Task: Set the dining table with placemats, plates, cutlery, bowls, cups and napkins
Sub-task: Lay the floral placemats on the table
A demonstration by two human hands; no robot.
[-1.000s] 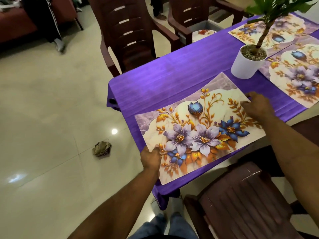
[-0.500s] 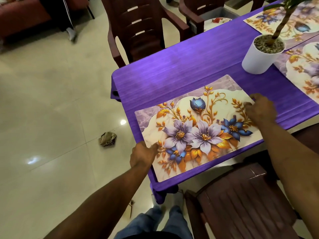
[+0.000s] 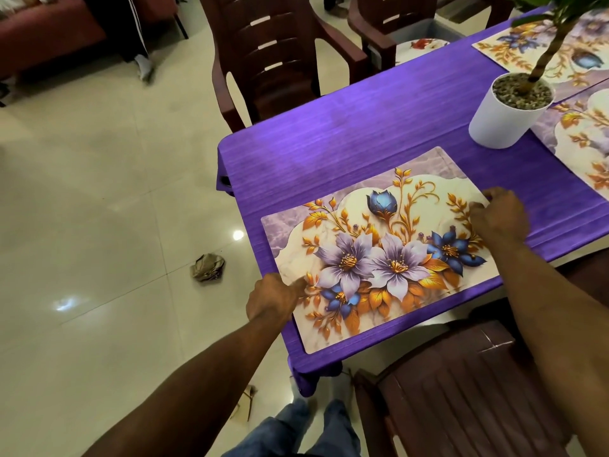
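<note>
I see the floral placemat (image 3: pixel 379 255) lying flat at the near corner of the purple-clothed counter (image 3: pixel 346 127). Left hand (image 3: pixel 273 300) grips its 8 o'clock edge, thumb on top. Right hand (image 3: pixel 499 217) pinches the 3 o'clock edge with curled fingers. White plant pot (image 3: pixel 501 120) stands at 1 o'clock, apart from the mat.

Three floral placemats (image 3: pixel 379 255) lie on the counter (image 3: pixel 329 136): one near, two (image 3: pixel 583 143) at the far right (image 3: pixel 514 44). One white potted plant (image 3: pixel 504 117) stands between them. Three brown chairs (image 3: pixel 273 51) surround the counter: two far (image 3: pixel 372 34), one near right (image 3: pixel 461 390). Two hands, left (image 3: pixel 273 298) and right (image 3: pixel 497 216), touch the near placemat. One crumpled wad (image 3: pixel 207 267) lies on the floor.
</note>
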